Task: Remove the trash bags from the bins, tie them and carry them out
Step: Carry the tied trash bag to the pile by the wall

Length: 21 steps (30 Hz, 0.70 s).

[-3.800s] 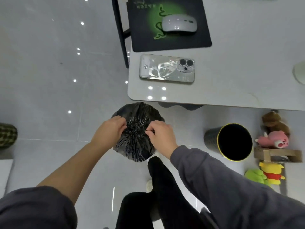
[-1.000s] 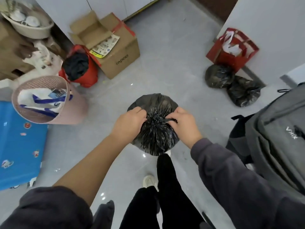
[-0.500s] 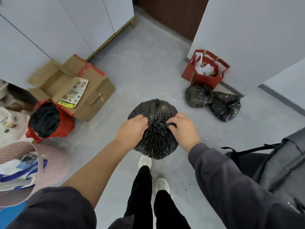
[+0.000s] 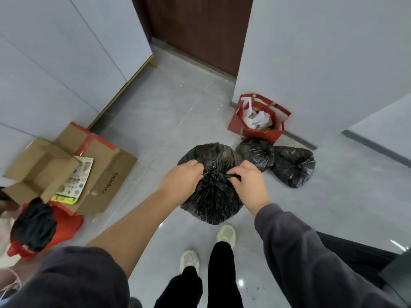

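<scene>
**Both hands grip the gathered neck of a black trash bag**

The trash bag [image 4: 213, 203] hangs in front of the person, above the grey floor [image 4: 169, 121] and just ahead of a pair of pale shoes [image 4: 225, 233]. Its top is bunched into a tight pleated neck, and that neck sits directly between the two hands. The left hand [image 4: 181, 184], on a bare forearm, is curled against the left side of the neck, with its fingers [image 4: 195, 165] folded over the plastic. The right hand [image 4: 250, 185], coming out of a dark sleeve, is on the right side; its fingers [image 4: 241, 168] are bent and pinch a thin strip of black plastic that runs out from the neck. The bulging body of the bag swells out below and beyond both hands.

Further off to the right, on the floor, lie a smaller black bag [image 4: 255, 153] and a larger black bag [image 4: 293, 167], touching each other, each gathered at the top. Just behind them, against the white wall [image 4: 311, 52], stands a red paper bag [image 4: 260, 123] with white scraps inside. A dark brown door [image 4: 200, 30] is at the far end. To the left sits an open cardboard box [image 4: 97, 172] with a printed leaflet [image 4: 75, 181] lying on it, and beside it a red bag [image 4: 66, 223] holding something black.
</scene>
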Each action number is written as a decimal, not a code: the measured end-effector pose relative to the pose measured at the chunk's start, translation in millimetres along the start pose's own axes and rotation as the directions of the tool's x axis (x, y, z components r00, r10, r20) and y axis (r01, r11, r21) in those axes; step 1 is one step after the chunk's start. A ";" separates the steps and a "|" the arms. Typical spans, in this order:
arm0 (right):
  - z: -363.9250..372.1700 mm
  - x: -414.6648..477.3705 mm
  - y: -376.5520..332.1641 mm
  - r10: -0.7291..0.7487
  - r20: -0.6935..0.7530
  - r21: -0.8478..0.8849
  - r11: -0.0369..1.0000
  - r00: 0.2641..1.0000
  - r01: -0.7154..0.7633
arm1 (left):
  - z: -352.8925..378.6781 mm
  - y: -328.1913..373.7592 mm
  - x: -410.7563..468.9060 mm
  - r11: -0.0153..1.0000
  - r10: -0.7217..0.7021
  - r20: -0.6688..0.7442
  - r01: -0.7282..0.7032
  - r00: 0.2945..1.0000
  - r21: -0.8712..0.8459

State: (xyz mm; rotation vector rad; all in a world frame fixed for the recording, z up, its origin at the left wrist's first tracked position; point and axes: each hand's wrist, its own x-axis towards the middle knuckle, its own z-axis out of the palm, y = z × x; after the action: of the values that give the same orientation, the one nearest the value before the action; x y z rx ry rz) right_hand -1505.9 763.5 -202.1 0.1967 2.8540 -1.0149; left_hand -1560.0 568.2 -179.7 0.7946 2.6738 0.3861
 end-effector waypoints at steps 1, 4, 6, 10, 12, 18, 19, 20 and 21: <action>-4.5 11.4 7.7 0.006 -0.001 0.003 1.000 1.000 -0.006 | -1.0 2.7 14.9 1.000 0.006 -0.004 -0.006 1.000 -0.001; -21.1 42.7 29.7 0.020 -0.003 0.003 1.000 1.000 -0.020 | -3.2 10.9 59.8 1.000 0.024 0.004 -0.024 1.000 -0.012; -32.2 63.6 45.4 0.047 -0.015 -0.011 0.999 0.999 -0.047 | -2.7 16.6 91.2 0.999 0.038 0.013 -0.038 0.999 -0.006; -50.3 99.8 81.6 0.132 -0.062 -0.006 0.991 0.989 -0.133 | 4.5 29.4 157.6 0.996 0.086 0.068 -0.087 0.994 0.008; -57.3 115.4 103.0 0.181 -0.103 -0.010 0.983 0.978 -0.183 | 10.5 39.1 193.1 0.992 0.125 0.107 -0.127 0.986 0.014; -76.8 148.1 185.6 0.327 -0.196 0.012 0.943 0.924 -0.331 | 47.0 85.8 292.0 0.980 0.194 0.199 -0.198 0.961 -0.001; -78.5 150.8 202.6 0.355 -0.211 0.030 0.934 0.911 -0.357 | 57.0 96.1 305.9 0.978 0.205 0.212 -0.209 0.956 -0.004; -80.6 153.1 221.1 0.388 -0.230 0.056 0.921 0.893 -0.386 | 68.3 107.4 319.9 0.975 0.217 0.223 -0.221 0.950 -0.006; -83.2 155.8 240.2 0.420 -0.252 0.081 0.907 0.872 -0.413 | 79.0 119.5 334.4 0.972 0.230 0.233 -0.235 0.945 -0.006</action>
State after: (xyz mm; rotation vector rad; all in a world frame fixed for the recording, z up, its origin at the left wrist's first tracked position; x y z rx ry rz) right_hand -1626.5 1014.3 -309.1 0.9753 2.8236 -0.9895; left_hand -1737.8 866.8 -287.0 1.0958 2.3779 0.2984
